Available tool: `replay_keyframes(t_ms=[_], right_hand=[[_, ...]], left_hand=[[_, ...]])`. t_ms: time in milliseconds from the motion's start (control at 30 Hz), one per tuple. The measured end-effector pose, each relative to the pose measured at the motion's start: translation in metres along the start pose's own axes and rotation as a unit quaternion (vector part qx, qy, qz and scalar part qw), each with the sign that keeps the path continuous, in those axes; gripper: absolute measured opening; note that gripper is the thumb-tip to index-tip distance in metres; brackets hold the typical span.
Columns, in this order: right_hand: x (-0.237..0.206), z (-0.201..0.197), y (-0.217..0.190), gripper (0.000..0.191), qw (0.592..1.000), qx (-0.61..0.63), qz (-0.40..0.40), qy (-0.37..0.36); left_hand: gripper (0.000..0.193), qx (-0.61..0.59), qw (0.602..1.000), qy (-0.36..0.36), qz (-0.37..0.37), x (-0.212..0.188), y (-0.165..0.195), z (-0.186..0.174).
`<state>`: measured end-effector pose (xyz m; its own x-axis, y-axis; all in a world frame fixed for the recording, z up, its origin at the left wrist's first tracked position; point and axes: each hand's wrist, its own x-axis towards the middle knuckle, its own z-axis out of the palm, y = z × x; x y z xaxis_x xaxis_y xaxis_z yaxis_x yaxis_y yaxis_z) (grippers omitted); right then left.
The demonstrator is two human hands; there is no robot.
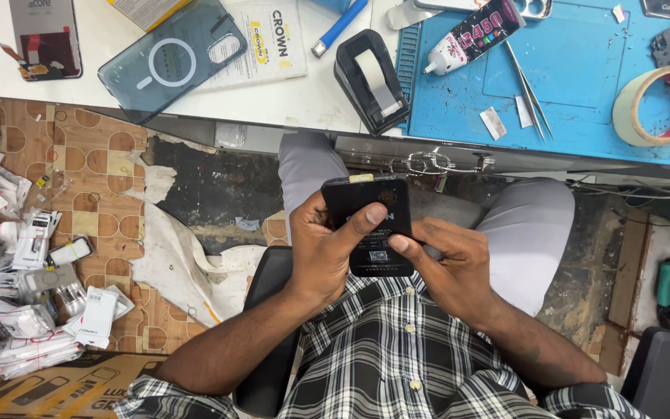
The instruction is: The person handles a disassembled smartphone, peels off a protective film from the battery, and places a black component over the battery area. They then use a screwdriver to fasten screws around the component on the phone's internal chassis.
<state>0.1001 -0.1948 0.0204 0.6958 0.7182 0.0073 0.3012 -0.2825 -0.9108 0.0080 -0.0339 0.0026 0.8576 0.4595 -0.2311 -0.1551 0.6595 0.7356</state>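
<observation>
Clearly, the left hand [321,252] gripped the black phone battery [369,225] over the lap, just below the desk [288,101] edge, and the right hand [447,268] pinched its lower corner. Its wrapping looked not yet removed; the tweezers [529,93] lay untouched above.

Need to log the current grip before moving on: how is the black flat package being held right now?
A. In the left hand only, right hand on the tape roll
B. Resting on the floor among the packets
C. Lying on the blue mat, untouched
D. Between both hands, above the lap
D: the black package sits between the left hand and right hand, both thumbs pressed on its face, above the lap and below the table edge.
</observation>
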Motion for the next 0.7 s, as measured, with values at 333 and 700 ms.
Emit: replay_keyframes(t_ms=[333,700], right_hand=[[0.003,-0.005,0.013,0.03,0.985,0.147,-0.069,0.057],[0.018,-0.025,0.009,0.019,0.983,0.146,-0.08,0.077]], left_hand=[[0.022,0.049,0.998,-0.021,0.016,0.001,-0.003,0.001],[0.024,0.176,0.981,-0.08,0.028,0.0,-0.004,0.004]])
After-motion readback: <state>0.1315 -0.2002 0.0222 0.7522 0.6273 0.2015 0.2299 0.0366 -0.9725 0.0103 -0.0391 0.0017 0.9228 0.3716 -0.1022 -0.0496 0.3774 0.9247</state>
